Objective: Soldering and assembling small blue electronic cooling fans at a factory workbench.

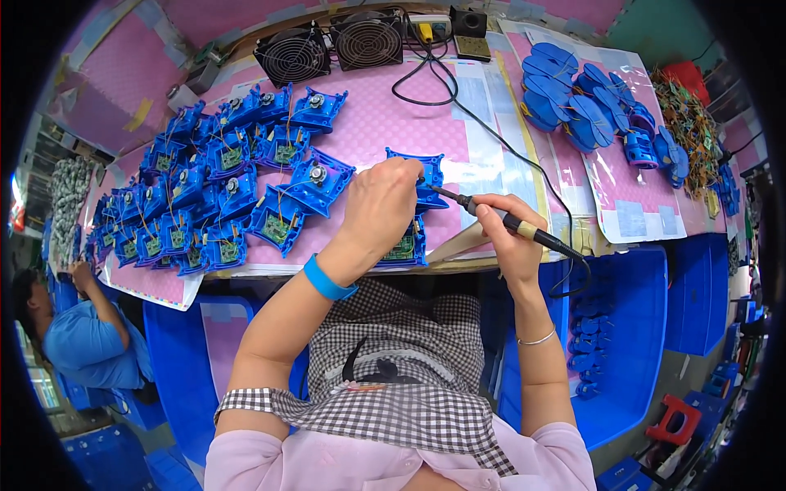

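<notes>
Near the surface's (372, 114) front edge, the left hand (383, 200) is covering a blue housing (435, 168), seemingly steadying it, its grip hidden, while the right hand (514, 241) is pinching a soldering iron (468, 203) pen-like, likely for precision.

I have my left arm (282, 319) angled far and rightward, the left hand (381, 196) back-up, its fingertips hidden from me. My right hand (512, 236), slightly nearer, curls in a pen-like grip.
</notes>
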Available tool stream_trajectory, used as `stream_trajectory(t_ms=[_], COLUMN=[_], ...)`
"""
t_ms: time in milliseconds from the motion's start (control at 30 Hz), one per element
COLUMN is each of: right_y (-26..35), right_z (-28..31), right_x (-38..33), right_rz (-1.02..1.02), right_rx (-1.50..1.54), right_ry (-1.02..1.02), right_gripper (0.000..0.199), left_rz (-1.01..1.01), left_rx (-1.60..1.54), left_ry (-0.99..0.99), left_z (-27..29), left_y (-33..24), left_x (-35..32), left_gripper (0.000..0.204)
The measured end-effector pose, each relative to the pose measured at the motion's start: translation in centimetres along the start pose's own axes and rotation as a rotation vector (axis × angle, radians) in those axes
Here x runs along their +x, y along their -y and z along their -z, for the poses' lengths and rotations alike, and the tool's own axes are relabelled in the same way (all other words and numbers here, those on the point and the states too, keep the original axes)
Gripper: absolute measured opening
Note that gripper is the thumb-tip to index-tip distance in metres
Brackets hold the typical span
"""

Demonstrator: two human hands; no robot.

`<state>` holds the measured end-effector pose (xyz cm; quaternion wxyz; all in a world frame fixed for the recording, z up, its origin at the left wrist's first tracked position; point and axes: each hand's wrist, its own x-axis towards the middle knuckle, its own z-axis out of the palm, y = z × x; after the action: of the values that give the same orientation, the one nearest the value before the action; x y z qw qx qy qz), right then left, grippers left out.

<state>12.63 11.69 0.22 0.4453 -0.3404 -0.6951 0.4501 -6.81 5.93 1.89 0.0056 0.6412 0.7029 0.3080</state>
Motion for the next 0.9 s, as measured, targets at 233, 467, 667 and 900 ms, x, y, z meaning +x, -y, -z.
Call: stream_trajectory(t_ms=[233,467,667,900], right_y=[-0.6,-0.4,-0.2,-0.2], right_z=[0.2,0.2,0.4,1.1], right_x=[0.4,0.5,0.6,0.9], right_rz=[0.057,0.058,0.085,-0.063], right_rx=[-0.017,-0.019,-0.053,0.134], right_ry=[0.032,0.039,0.079,-0.006], right_gripper=[0.015,0.014,0.014,0.017], left_rz=[-0.002,-0.004,-0.018,0.236], left_rx=[-0.050,-0.049,-0.052,-0.202], left_ry=[0.000,0.009,-0.114,-0.206], left_z=[-0.2,-0.7,1.9,5.0], left_y=[-0.1,-0.1,0.5,2.1], left_x=[0.3,0.5,0.0,-3.7], left_gripper=[0.010,0.009,0.008,0.011])
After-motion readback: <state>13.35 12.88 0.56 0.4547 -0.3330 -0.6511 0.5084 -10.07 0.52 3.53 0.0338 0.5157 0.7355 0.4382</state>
